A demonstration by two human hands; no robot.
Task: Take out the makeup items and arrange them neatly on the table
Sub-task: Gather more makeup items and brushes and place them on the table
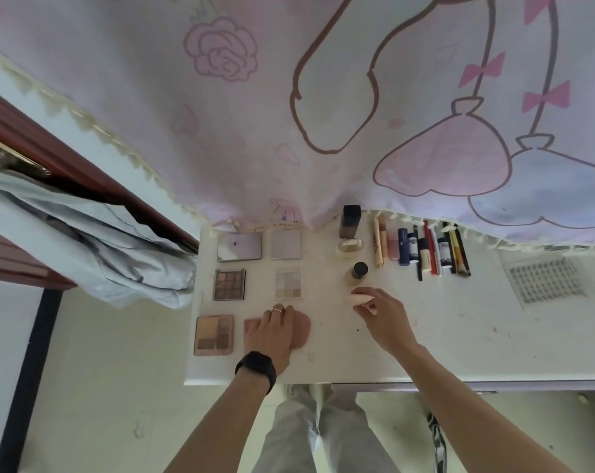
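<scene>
On the white table makeup lies in rows. My left hand rests flat on a brownish-pink pouch near the front edge. My right hand pinches a pale pink beauty sponge just above the table. Palettes sit to the left: a mirrored case, a pale square compact, a dark eyeshadow palette, a light palette and a tan palette. Behind the sponge stand a black-capped bottle, a gold jar and a tall dark bottle.
A row of pencils, tubes and brushes lies at the back right. A lash tray lies further right. A pink printed curtain hangs over the table's back edge. Grey cloth drapes over a wooden frame at the left.
</scene>
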